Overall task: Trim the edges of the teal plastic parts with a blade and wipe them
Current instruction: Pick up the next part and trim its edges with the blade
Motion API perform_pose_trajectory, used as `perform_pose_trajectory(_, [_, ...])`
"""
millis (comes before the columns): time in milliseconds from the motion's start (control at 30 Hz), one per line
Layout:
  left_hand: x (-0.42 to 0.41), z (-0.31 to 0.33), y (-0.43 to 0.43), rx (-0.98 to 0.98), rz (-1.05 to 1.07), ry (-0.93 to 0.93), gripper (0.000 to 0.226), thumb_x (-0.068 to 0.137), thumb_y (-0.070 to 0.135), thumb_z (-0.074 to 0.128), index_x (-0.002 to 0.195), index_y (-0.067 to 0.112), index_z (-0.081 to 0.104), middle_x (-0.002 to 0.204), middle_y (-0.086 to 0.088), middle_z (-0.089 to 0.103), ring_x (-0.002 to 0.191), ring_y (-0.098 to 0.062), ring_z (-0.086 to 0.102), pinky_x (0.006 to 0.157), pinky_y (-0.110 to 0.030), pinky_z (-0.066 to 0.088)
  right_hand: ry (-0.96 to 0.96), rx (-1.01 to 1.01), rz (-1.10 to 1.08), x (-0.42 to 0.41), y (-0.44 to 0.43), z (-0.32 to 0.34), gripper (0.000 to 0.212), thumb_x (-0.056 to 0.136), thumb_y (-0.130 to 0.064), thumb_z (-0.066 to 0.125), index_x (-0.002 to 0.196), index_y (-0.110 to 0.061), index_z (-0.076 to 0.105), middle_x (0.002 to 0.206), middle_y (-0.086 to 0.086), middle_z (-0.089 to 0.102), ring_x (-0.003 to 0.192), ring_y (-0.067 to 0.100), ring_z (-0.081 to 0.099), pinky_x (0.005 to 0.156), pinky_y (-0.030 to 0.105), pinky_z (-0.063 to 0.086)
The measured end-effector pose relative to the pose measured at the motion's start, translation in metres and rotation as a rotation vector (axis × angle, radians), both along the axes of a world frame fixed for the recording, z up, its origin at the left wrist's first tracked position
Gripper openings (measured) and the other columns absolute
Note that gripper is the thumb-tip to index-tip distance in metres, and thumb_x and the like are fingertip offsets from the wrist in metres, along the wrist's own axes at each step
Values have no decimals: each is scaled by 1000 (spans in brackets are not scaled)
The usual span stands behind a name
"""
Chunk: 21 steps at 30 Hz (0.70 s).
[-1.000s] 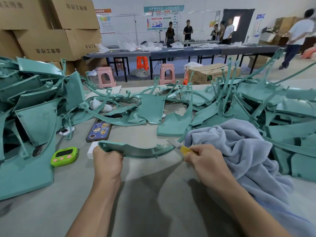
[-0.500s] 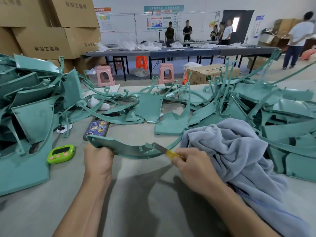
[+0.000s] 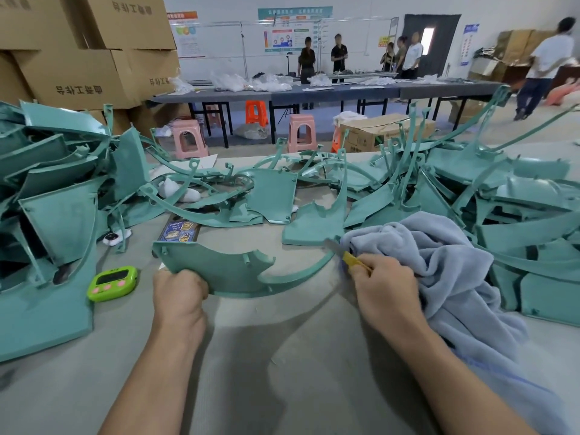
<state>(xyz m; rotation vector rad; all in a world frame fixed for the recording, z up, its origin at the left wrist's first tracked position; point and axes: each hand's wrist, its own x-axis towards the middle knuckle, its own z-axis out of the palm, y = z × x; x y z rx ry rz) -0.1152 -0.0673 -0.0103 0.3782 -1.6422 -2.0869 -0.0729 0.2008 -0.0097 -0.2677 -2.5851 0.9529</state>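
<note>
My left hand grips the near edge of a curved teal plastic part, whose broad inner face is tilted up toward me. A thin arm of the part sweeps right. My right hand holds a yellow-handled blade, its metal tip at the far right end of that thin arm. A crumpled pale blue cloth lies just right of my right hand. Heaps of teal parts lie at the left and right.
A green timer and a phone lie on the grey table left of the held part. A small white device sits by the left heap. Cardboard boxes stand behind. People stand far back by long tables.
The held part has turned from edge-on to show its broad face. The blade has slid right along it to the tip of the thin arm.
</note>
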Motion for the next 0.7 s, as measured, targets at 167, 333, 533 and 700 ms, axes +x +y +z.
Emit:
perform_pose_trajectory(167, [0, 6, -4, 182, -15, -23, 30, 34, -10, 33, 55, 7, 46, 51, 5, 56, 52, -15, 51, 49, -18, 27, 1, -26, 175, 4, -17, -4, 27, 98, -26, 59, 75, -12, 62, 58, 1, 56, 53, 9, 45, 54, 31, 35])
perform_pose_trajectory(333, [7, 7, -2, 210, -30, -54, 30, 35, -9, 45, 60, 4, 54, 58, 5, 66, 62, -24, 59, 55, -23, 44, 80, -216, -1, -1, 5, -6, 30, 98, -26, 58, 69, -26, 63, 56, -9, 58, 54, 8, 47, 52, 31, 31])
perform_pose_trajectory(533, [9, 13, 4, 514, -291, -132, 42, 89, -14, 40, 110, 8, 68, 93, -5, 79, 71, -20, 77, 54, -26, 60, 207, -424, 179, -1, -10, -10, 22, 99, -28, 57, 82, -25, 69, 54, -8, 55, 51, 5, 42, 52, 27, 37])
perform_pose_trajectory(700, [6, 14, 9, 597, -361, -149, 39, 97, -13, 41, 122, 9, 62, 88, -5, 79, 73, -20, 77, 54, -28, 60, 227, -533, 473, 8, -26, -7, 19, 94, -32, 58, 85, -24, 73, 54, 3, 52, 49, 7, 39, 50, 21, 32])
